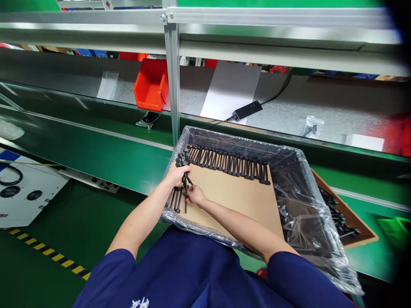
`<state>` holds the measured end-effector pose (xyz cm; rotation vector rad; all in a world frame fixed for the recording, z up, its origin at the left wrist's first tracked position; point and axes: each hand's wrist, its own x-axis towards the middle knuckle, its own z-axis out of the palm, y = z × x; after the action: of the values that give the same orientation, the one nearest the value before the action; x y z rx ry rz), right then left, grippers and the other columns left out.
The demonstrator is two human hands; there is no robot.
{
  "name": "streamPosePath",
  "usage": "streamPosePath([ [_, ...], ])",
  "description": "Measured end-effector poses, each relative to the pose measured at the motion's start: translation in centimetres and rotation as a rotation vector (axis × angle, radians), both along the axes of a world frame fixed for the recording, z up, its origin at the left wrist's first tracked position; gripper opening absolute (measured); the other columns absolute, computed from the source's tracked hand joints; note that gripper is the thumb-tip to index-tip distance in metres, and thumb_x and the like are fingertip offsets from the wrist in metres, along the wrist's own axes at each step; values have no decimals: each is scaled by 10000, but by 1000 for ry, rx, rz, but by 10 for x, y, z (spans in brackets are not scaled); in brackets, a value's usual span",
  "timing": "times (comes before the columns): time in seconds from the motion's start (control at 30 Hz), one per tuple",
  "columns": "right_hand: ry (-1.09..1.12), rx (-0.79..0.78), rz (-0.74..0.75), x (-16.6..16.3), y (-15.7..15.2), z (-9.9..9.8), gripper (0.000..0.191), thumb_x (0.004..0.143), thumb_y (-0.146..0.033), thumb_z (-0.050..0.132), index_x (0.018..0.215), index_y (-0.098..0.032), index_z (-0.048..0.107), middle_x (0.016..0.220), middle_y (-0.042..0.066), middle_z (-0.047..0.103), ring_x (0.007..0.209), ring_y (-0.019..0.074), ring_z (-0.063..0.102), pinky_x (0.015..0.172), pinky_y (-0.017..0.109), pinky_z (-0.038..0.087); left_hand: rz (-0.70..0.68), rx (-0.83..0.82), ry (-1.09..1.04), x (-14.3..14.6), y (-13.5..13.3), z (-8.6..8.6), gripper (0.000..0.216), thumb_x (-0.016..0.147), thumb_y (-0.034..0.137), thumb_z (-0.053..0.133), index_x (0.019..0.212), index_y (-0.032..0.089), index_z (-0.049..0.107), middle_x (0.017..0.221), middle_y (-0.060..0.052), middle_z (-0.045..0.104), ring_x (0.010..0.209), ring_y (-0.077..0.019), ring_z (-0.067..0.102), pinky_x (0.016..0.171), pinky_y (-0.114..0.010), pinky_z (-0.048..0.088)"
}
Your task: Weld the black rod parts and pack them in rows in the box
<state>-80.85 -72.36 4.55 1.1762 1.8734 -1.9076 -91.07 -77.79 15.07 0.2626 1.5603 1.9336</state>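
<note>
Many bolts (227, 164) lie on cardboard (237, 196) beside a green conveyor (96, 149).

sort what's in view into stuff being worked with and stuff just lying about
In use: black bolts in the left hand, right hand on them, bolt row, cardboard sheet, plastic-lined box.
Lying about: red bin, power adapter, small bag.

Illumination is bright, even and diffuse, arriving from overhead. Glare streaks run along the aluminium rail (257, 19) and across the plastic liner (237, 143) at the box rim. Shadows are soft and short. The centre is sharp: the left hand (176, 173), the right hand (195, 194) and the black bolts (227, 164) resolve clearly. The right edge is smeared and the upper right corner darkens to black. Straight rails bow slightly, showing wide-angle distortion.
</note>
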Motion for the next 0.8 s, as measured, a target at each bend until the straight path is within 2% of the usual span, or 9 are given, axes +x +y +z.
streamPosePath([
  [0.2, -42, -7, -52, -1, 11, -7, 222, 818, -147, 640, 768, -199, 430, 432, -31, 563, 360, 148, 576, 349, 211, 487, 1, -18, -16, -2, 2, -1, 168, 505, 123, 691, 578, 161, 544, 530, 25, 540, 467, -102, 516, 496, -252, 419],
  [0.33, -56, -22, -79, -7, 1, -12, 281, 789, -192, 695, 752, -211, 417, 448, -23, 570, 380, 165, 593, 339, 218, 484, -19, -17, 4, -2, 2, -2, 154, 519, 124, 677, 566, 162, 536, 521, 21, 538, 465, -104, 511, 492, -254, 420],
  [0.43, -52, -17, -60, -9, -7, -11, 329, 722, -227, 769, 736, -209, 441, 430, -31, 546, 330, 151, 548, 290, 200, 423, -9, -11, 5, -2, 2, -3, 164, 518, 124, 680, 576, 162, 532, 523, 21, 543, 470, -107, 515, 489, -253, 421],
  [0.63, -32, -24, -28, -2, -8, -4, 335, 681, -288, 804, 712, -197, 484, 425, -39, 521, 291, 108, 469, 275, 187, 362, -3, -11, -1, -2, 2, -4, 185, 516, 130, 699, 592, 166, 533, 530, 25, 545, 473, -107, 512, 491, -252, 416],
  [0.8, 133, 8, -107, 6, 27, 19, 283, 761, -364, 710, 700, -172, 511, 507, -18, 548, 356, 73, 456, 301, 154, 326, -60, 8, 31, -2, 1, -8, 217, 509, 163, 758, 625, 154, 575, 568, 28, 552, 498, -99, 514, 516, -248, 409],
])
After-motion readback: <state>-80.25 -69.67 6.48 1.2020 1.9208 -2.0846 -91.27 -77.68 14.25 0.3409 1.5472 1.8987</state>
